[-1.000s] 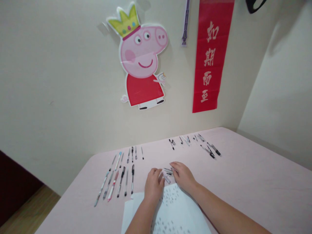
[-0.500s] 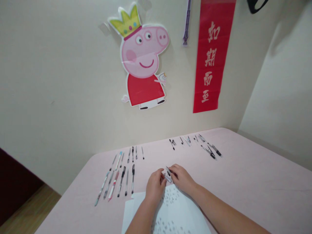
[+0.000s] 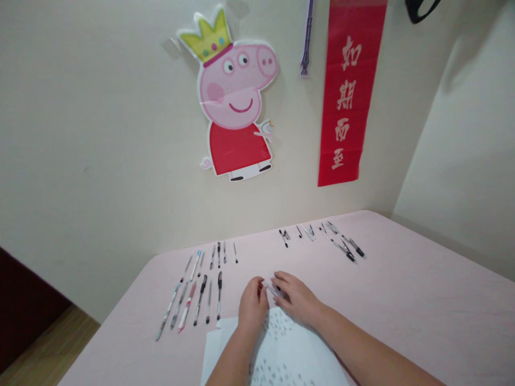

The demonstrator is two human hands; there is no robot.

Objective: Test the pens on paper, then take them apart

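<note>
Over the top edge of the printed paper [image 3: 298, 348], my left hand [image 3: 253, 304] and my right hand [image 3: 296, 299] are close together. A thin, clear pen part [image 3: 272, 288] spans the gap between their fingertips. The fingers of my left hand are pinched at its left end. My right hand curls over its other end, with something dark partly hidden under the fingers. The piece is small and blurred, so its exact shape is unclear.
Several pens [image 3: 200, 300] lie in two rows on the pink tabletop [image 3: 402, 300] to the left. Several loose pen parts [image 3: 309, 232] and black-ended pen pieces [image 3: 348, 249] lie at the back right. The wall with a pig cutout [image 3: 237, 107] stands behind.
My left hand has shifted slightly left. My right hand's fingers have spread over the clear part, and the dark slim piece seen in them before is now mostly covered.
</note>
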